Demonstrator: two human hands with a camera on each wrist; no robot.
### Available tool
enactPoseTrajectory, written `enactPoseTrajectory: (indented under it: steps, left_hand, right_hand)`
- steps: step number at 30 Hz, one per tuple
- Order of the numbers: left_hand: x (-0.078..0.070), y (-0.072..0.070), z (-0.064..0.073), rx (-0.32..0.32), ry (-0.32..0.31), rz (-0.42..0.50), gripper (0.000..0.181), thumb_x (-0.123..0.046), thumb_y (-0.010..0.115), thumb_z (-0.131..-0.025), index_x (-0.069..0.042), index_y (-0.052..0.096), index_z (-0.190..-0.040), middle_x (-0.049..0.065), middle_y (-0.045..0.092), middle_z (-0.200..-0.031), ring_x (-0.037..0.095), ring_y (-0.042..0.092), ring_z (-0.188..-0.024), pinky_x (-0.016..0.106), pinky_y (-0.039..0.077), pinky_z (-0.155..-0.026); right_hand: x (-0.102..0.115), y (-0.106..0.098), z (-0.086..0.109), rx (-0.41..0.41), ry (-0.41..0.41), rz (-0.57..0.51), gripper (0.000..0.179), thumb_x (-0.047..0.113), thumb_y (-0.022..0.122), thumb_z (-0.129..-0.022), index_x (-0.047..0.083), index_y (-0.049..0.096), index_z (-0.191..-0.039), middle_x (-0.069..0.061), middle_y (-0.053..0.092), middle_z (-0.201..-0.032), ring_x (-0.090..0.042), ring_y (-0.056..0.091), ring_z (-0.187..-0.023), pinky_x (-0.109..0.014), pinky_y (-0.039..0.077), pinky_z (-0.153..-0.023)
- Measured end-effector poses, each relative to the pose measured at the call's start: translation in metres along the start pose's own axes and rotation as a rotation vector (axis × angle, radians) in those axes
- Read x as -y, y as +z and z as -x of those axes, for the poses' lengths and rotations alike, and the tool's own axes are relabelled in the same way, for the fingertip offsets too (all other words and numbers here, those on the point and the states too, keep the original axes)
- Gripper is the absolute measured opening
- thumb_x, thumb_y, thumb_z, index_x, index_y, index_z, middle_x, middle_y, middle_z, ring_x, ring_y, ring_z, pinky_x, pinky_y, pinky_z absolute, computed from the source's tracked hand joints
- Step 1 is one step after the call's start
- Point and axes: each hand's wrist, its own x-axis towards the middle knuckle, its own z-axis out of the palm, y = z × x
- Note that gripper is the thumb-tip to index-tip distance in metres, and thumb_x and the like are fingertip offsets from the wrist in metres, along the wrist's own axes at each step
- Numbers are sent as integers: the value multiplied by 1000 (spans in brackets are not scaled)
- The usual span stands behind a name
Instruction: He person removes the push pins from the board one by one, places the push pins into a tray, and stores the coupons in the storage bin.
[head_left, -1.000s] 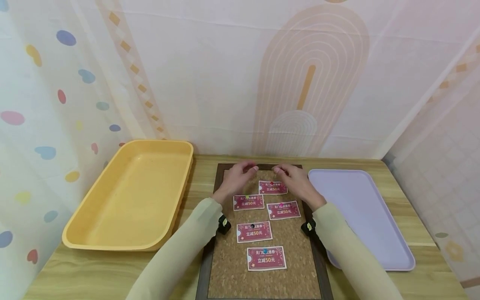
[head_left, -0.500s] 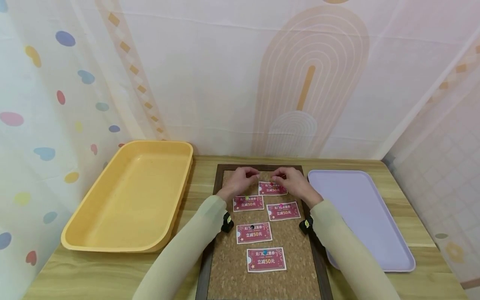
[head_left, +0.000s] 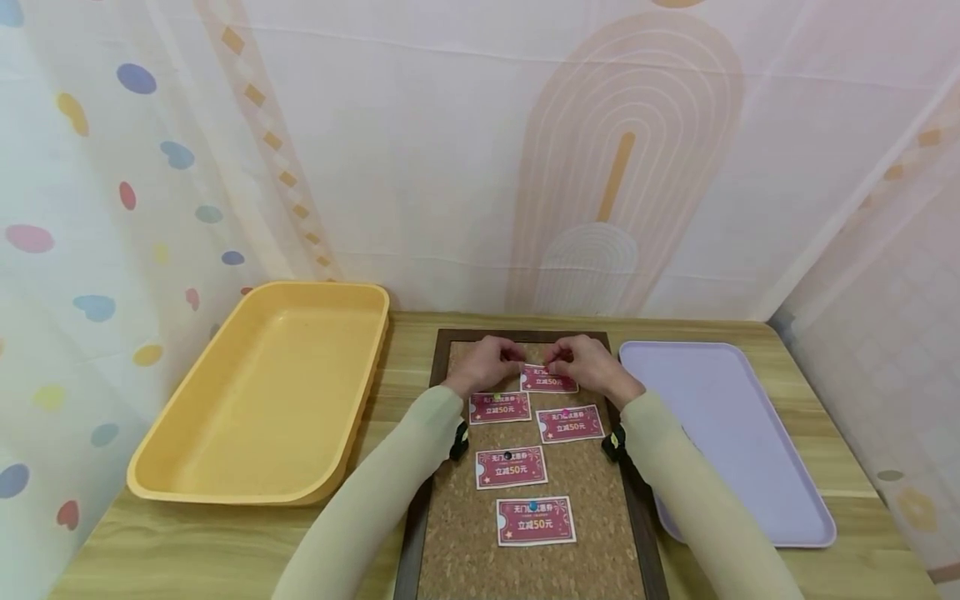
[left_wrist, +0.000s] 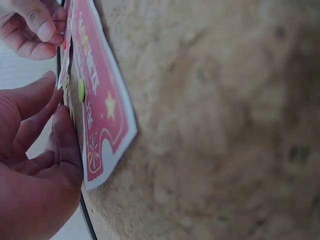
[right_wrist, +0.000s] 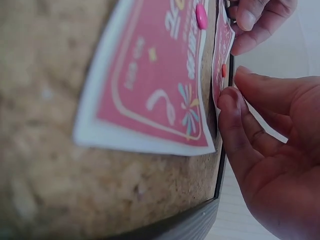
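Observation:
Several red-and-white paper coupons lie pinned on a framed cork board (head_left: 465, 533). My left hand (head_left: 486, 365) is at the left end of the topmost coupon (head_left: 549, 381); its thumb and a fingertip pinch the corner in the left wrist view. At the coupon's upper right, my right hand (head_left: 592, 364) has a fingertip against the edge and its thumb close beside. Whether these fingers grip the paper is unclear. A red pushpin (right_wrist: 224, 70) is in the top coupon, near the right thumb. Below sit a coupon (head_left: 498, 409) with a yellow-green pushpin (left_wrist: 81, 90) and another (head_left: 570, 424) with a pink pushpin (right_wrist: 201, 16).
Further down the board are a coupon (head_left: 512, 468) with a black pushpin and one (head_left: 536, 522) with a blue pushpin. A deep yellow tray (head_left: 255, 400) stands at the left and a flat lilac tray (head_left: 735, 433) at the right. A patterned curtain hangs behind the wooden table (head_left: 135, 550).
Both hands have come down from the board's top edge to the topmost coupon. The left hand has also moved right, to that coupon's left end. The coupons keep their places.

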Motion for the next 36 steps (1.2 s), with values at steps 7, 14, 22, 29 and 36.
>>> enactPoseTrajectory:
  steps: [7,14,22,29,36]
  left_hand:
    - [-4,6,-1,-20,26,-48,15,-6,67,-99,-6,77,-111,8,72,-107,18,62,-92,35,51,-85]
    - [-5,7,-2,-35,30,-61,14,-5,69,-98,-5,76,-109,8,72,-105,18,61,-91,35,51,-85]
    - [-3,6,-3,-45,45,-79,12,-3,69,-96,-6,77,-106,7,71,-99,17,60,-87,33,49,-82]
    - [-4,6,-3,-53,33,-93,12,-3,69,-96,-5,77,-106,7,71,-99,17,58,-86,32,48,-79]
    - [-4,7,-4,-66,23,-111,9,-4,71,-96,-5,77,-103,6,70,-97,16,57,-83,29,46,-76]
  right_hand:
    - [0,-1,-2,11,-10,28,8,8,69,-99,5,74,-105,-6,70,-95,-17,60,-85,-33,49,-78]
    - [0,0,-4,11,-10,60,5,7,70,-97,6,74,-101,-4,70,-91,-16,60,-82,-31,48,-75]
    - [4,2,-6,14,-16,103,4,7,70,-98,6,73,-100,-2,70,-89,-15,60,-81,-32,48,-76]
    - [4,3,-8,15,-13,127,4,5,69,-97,6,73,-99,-3,70,-89,-14,59,-78,-30,48,-71]
    - [4,3,-10,24,-8,142,5,9,70,-97,5,72,-99,-2,69,-87,-14,57,-75,-29,46,-71]
